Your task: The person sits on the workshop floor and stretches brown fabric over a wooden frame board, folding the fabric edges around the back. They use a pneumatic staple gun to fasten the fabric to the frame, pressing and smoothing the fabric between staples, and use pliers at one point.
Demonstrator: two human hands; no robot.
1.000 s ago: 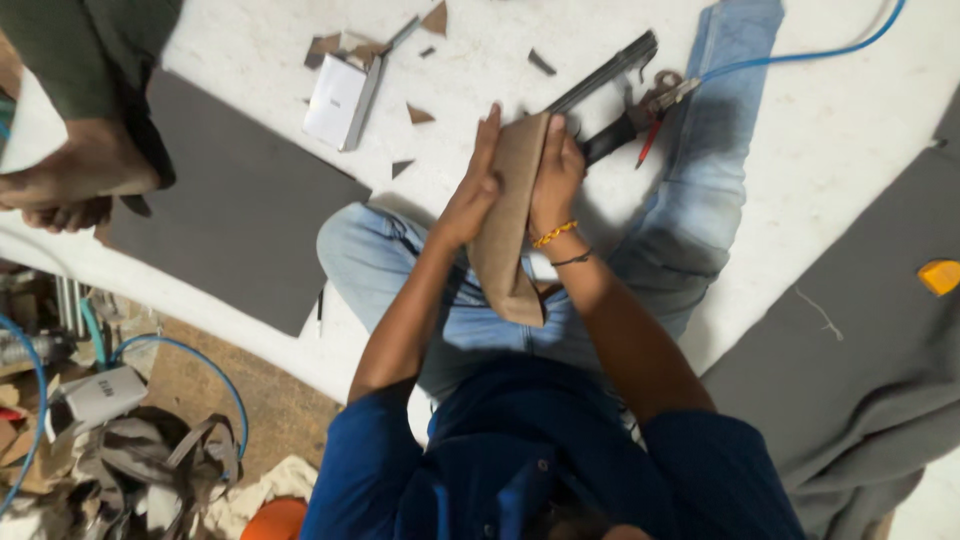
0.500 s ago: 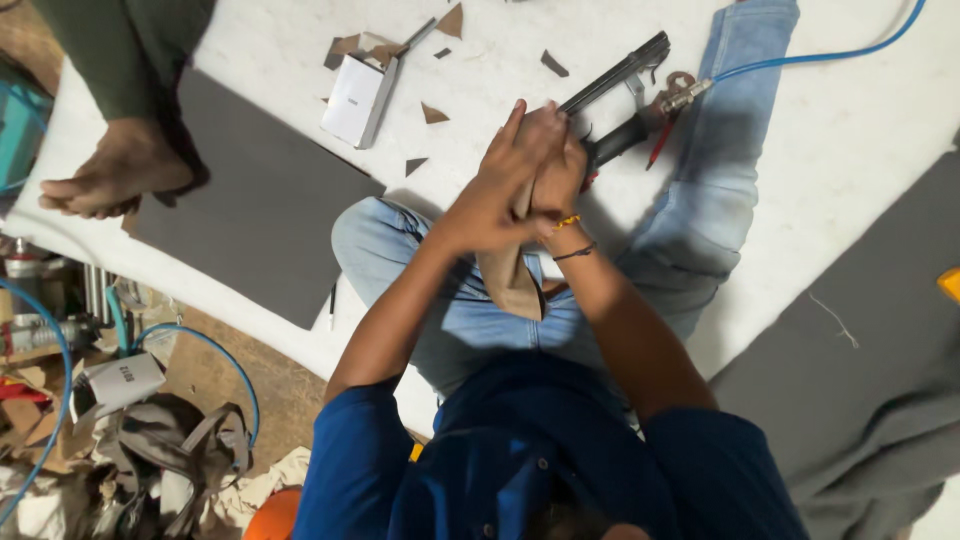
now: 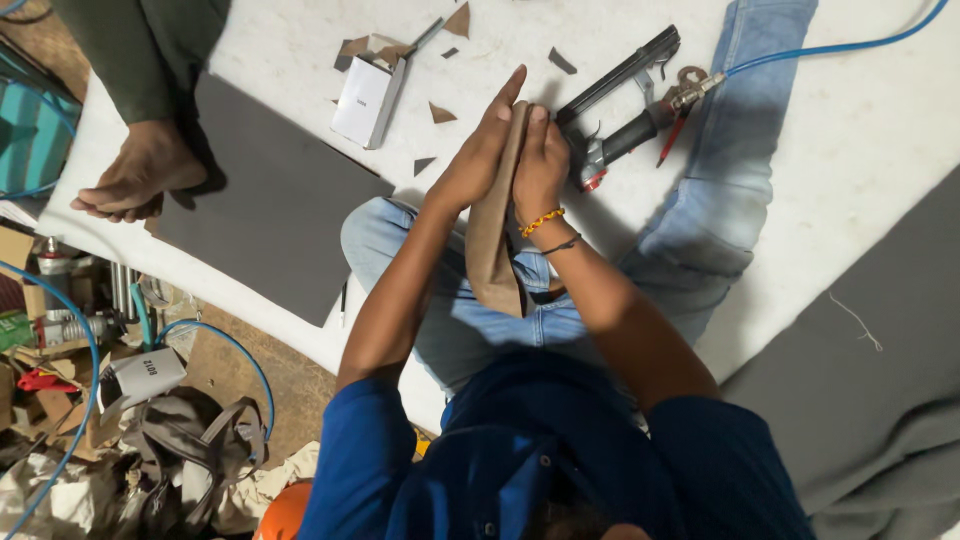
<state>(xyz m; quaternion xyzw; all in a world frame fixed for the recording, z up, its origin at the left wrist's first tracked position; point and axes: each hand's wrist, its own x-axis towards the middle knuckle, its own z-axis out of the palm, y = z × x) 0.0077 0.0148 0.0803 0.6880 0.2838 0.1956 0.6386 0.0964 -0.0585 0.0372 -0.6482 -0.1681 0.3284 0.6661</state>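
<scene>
Your left hand and right hand pressed flat together, sandwiching brown leather piece above your lap. Its long axis runs away from you, top end toward nail gun.

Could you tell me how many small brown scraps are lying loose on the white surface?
6: two by the white box, one top centre, three between box and nail gun; others may be hidden.

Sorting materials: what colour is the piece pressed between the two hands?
Tan-brown piece, plain, no pattern; the head view shows it.
</scene>
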